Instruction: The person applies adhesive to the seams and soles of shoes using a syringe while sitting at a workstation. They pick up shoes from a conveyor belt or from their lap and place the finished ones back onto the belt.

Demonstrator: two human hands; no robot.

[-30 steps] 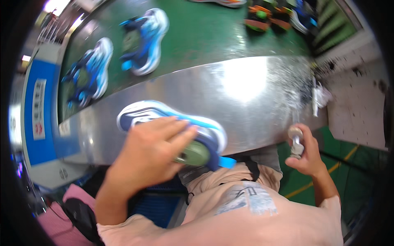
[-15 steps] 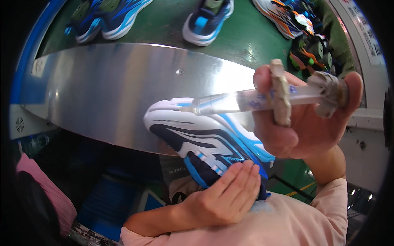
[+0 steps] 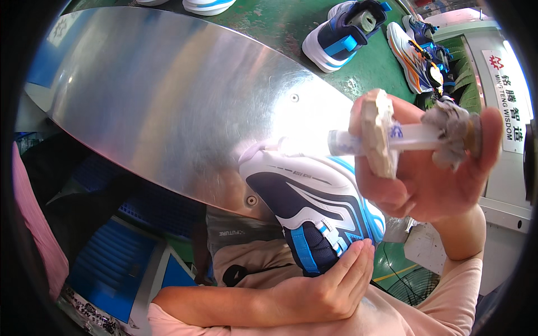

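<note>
A sneaker (image 3: 297, 193) in white, navy and light blue lies tilted on its side, its pale sole edge facing away from me and its toe toward the left. Its heel end is gripped by my left hand (image 3: 330, 291), with the fingers laid together along the shoe's side. My right hand (image 3: 426, 190) is closed round a clear syringe (image 3: 344, 143), thumb at the plunger end. Tape-like wrapping covers the finger flange and the plunger end. The syringe points left along the sole edge, its tip close to the toe. Glare washes out the front of the barrel, so contact is unclear.
A shiny steel plate (image 3: 162, 95) with screws curves beneath the shoe's toe. Beyond it, a green surface (image 3: 269, 28) carries a navy shoe (image 3: 342, 42) and an orange-trimmed white shoe (image 3: 406, 56), among others. A blue ribbed panel (image 3: 115, 260) lies low at left, and a black wire fan guard (image 3: 417, 285) at lower right.
The whole view has turned, tilting the plate and the shoes behind it. In the picture the sneaker and both hands sit farther right. Both grips stay the same.
</note>
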